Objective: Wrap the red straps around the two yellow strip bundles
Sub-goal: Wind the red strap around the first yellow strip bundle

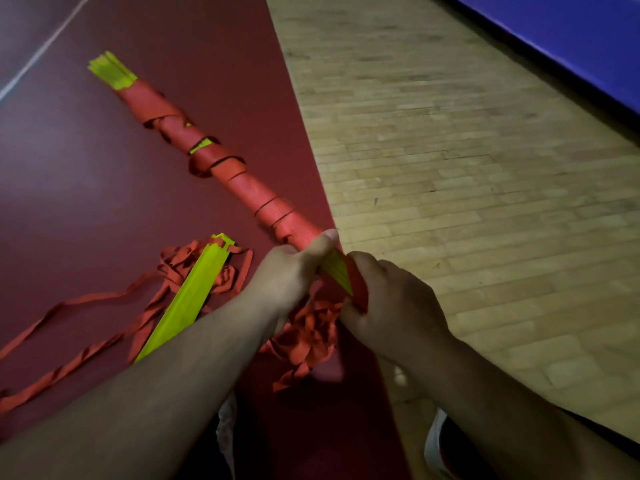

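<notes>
1. Red strap (pixel 242 183) wound in a loose spiral down nearly the whole first yellow strip bundle (pixel 110 72); yellow showing only at the far frayed end, in two small gaps, and in a short bare stretch between the hands.
2. Gripping the wrapped section just beyond that bare stretch: left hand (pixel 289 271), fingers curled round the bundle, thumb pressed along the red.
3. Closed round the near end: right hand (pixel 391 299), fingers curled over bundle and a turn of strap together, red pinched against yellow.
4. Lying untouched on the dark red mat (pixel 86 202), left of the forearms: second yellow strip bundle (pixel 187 296), bare, resting across part of a tangle of loose red strap (pixel 304 344) heaped below the hands and trailing off toward the left edge.
5. Beyond the mat: wood-block floor (pixel 467 168) and a blue panel (pixel 571 36).
6. Step in hand, by the look of it: last turns on the first bundle, close to done; second bundle not yet begun, so roughly halfway at best.
7. Called for next, probably: strap pulled taut over the bare stretch and passed round once more, a firm left grip against the slack far coils, end then tucked or secured.
</notes>
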